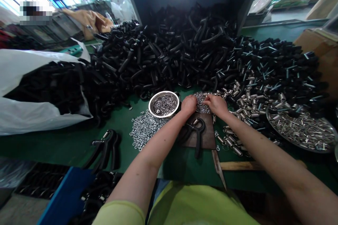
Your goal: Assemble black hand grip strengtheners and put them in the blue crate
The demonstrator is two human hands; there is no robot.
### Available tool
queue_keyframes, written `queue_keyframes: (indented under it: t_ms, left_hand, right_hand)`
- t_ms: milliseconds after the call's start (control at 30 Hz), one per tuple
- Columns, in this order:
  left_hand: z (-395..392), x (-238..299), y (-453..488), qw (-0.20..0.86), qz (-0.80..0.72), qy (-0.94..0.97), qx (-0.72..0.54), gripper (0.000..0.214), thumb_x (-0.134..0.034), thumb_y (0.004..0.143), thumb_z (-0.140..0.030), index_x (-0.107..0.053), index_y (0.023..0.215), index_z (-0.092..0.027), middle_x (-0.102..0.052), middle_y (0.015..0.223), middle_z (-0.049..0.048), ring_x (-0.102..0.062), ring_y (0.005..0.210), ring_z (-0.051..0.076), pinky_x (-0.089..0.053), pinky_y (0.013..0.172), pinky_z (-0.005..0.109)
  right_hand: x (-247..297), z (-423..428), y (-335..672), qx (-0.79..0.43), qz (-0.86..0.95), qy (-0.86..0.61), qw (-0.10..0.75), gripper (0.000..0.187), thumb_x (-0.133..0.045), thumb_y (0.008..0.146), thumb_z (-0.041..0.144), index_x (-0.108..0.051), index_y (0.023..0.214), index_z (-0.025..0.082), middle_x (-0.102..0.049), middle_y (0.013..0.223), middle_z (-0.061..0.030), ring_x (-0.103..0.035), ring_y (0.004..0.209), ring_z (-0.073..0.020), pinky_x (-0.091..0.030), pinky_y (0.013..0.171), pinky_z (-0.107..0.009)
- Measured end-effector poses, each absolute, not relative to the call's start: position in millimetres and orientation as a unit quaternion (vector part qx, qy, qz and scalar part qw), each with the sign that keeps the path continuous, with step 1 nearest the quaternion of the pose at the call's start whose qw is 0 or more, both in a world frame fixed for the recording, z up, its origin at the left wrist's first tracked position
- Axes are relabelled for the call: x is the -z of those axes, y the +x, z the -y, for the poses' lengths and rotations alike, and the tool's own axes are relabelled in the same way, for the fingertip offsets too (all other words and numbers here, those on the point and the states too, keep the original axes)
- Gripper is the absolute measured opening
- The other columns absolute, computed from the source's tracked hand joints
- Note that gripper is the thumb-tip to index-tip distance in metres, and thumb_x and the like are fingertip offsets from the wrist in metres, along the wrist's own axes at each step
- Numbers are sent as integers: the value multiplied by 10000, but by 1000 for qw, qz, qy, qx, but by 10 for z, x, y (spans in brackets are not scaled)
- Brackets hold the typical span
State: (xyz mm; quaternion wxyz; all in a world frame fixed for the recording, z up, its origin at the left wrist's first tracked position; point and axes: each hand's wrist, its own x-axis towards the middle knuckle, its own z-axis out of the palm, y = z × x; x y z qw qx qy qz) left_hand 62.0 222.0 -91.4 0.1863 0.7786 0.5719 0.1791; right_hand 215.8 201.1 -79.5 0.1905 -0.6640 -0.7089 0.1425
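The person wears a loose, plain yellow-green shirt (198, 205) with short sleeves (118, 213), their hems wide and open around the arms. The forearms (158, 144) are bare, as are the left hand (188, 105) and right hand (216, 106).

Black handles (171, 52), green workbench (74, 144)
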Motion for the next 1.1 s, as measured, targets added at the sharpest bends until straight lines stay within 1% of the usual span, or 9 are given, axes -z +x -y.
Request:
queue_keyframes:
  t_ms: [133, 300, 400, 467, 567, 700, 800, 933, 1100]
  left_hand:
    - [-2235, 887, 606, 241, -583, 743, -224, 123, -496, 849, -192, -582, 919, -137, -632, 882, 102, -591, 902, 219, -433, 840, 353]
    - [-2072, 802, 509, 352, -564, 697, -268, 119, -526, 843, -208, -576, 931, -145, -644, 804, 34, -606, 682, 126, -484, 628, 242]
    - [-1850, 737, 365, 507, -522, 606, -321, 190, -574, 816, -188, -596, 999, -144, -642, 809, 22, -592, 642, 87, -476, 576, 199]
    - [-1696, 715, 241, 619, -489, 496, -364, 194, -640, 767, -189, -626, 952, -135, -631, 779, 18, -584, 634, 75, -472, 571, 185]
    - [-1502, 735, 54, 671, -480, 395, -404, 248, -743, 669, -257, -632, 843, -119, -605, 707, 8, -576, 622, 72, -461, 550, 169]
    - [-1319, 808, -127, 681, -479, 373, -409, 342, -786, 591, -347, -598, 768, -124, -570, 651, -18, -540, 570, 60, -429, 516, 160]
    - [-1219, 829, -193, 653, -492, 416, -399, 326, -739, 638, -399, -569, 730, -137, -553, 626, -34, -488, 516, 50, -388, 495, 167]
    - [-1139, 794, -181, 523, -516, 562, -379, 282, -669, 713, -419, -574, 698, -154, -537, 606, -37, -461, 531, 77, -359, 521, 203]
    - [-1125, 771, -35, 339, -502, 728, -321, 199, -713, 688, -367, -638, 680, -183, -601, 739, -6, -524, 768, 147, -378, 728, 269]
  right_hand:
    - [792, -1890, 2204, -233, 691, -637, 251, 121, -477, 835, 238, -573, 868, 173, -690, 777, -36, -613, 662, -143, -439, 627, -250]
    - [768, -1543, 2125, -324, 696, -576, 282, 143, -454, 842, 227, -537, 953, 191, -702, 830, -3, -570, 517, -99, -439, 524, -223]
    - [741, -1409, 2051, -334, 710, -552, 283, 108, -512, 818, 248, -596, 863, 197, -683, 771, 10, -580, 562, -115, -439, 566, -239]
    - [733, -1385, 2014, -326, 723, -542, 278, 86, -564, 788, 243, -636, 784, 196, -664, 740, 9, -592, 640, -134, -435, 628, -254]
    - [745, -1409, 1982, -308, 744, -530, 265, 56, -615, 747, 208, -668, 736, 196, -648, 785, -3, -588, 742, -151, -419, 701, -267]
    - [768, -1444, 1953, -289, 761, -529, 242, 50, -631, 733, 191, -681, 731, 195, -637, 796, -9, -575, 747, -151, -410, 705, -265]
    - [755, -1449, 1931, -276, 764, -539, 224, 46, -633, 727, 182, -679, 724, 185, -643, 781, -17, -575, 741, -157, -406, 691, -264]
    - [723, -1493, 1913, -274, 766, -548, 194, 41, -636, 716, 185, -677, 717, 180, -655, 744, -14, -585, 716, -153, -402, 654, -248]
    - [746, -1645, 1919, -305, 766, -550, 135, 46, -652, 691, 209, -680, 701, 174, -638, 603, 18, -571, 569, -123, -380, 535, -217]
